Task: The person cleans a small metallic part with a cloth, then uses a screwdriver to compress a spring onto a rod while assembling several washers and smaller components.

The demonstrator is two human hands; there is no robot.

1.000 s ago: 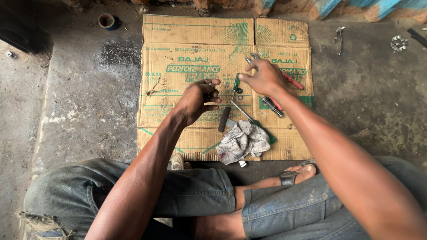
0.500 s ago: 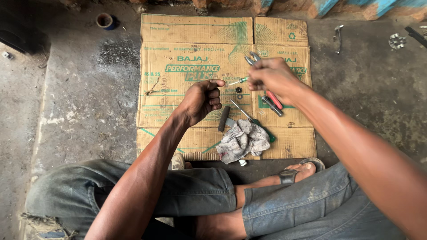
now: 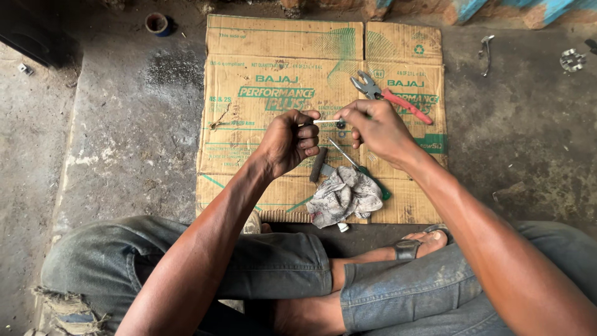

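My left hand [image 3: 287, 142] is closed around one end of a thin pale metal rod [image 3: 324, 122], held level above the cardboard sheet [image 3: 273, 46]. The fingertips of my right hand [image 3: 378, 127] pinch the rod's other end, where a small dark piece [image 3: 341, 124] sits. Red-handled pliers [image 3: 390, 98] lie loose on the cardboard just beyond my right hand. Below the hands lie a green-handled screwdriver [image 3: 359, 169], a short dark cylinder [image 3: 318, 164] and a crumpled grey rag [image 3: 344, 196].
The cardboard rests on a rough concrete floor. A small round tin [image 3: 158, 23] stands at the far left, and metal parts [image 3: 570, 60] and a bent metal tool [image 3: 485, 46] lie at the far right. My crossed legs in jeans [image 3: 267, 261] fill the near side.
My right hand has let go of the red-handled pliers, which now lie on the cardboard, and has moved left to the rod's end. My left hand has risen slightly.
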